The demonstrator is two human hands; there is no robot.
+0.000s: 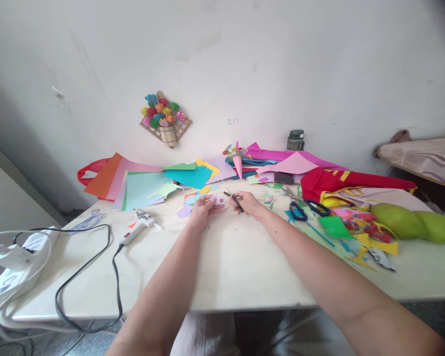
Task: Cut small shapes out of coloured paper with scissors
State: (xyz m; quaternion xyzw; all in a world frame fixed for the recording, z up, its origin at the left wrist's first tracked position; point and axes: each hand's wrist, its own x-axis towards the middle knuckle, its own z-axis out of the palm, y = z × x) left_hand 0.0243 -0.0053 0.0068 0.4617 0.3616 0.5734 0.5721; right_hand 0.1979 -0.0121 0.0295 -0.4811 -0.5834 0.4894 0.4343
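My left hand (204, 210) is closed, pinching a small lilac paper piece (218, 200) between thumb and fingers above the table. Close beside it, my right hand (249, 203) grips a slim black tool (237, 202); its exact kind is too small to make out. The tool's front end points toward the lilac paper, and I cannot tell whether they touch. Loose coloured paper cutouts, among them a lilac piece (184, 211), lie by my left hand. Small paper scraps (269, 199) are scattered just beyond my right wrist.
A glue gun (139, 228) with a black cord lies left, near a white power strip (40, 240). Blue-handled scissors (307, 208), scraps and a green bulging object (400, 221) are on the right. Coloured sheets (143, 187) and a pink paper cone (238, 165) line the wall.
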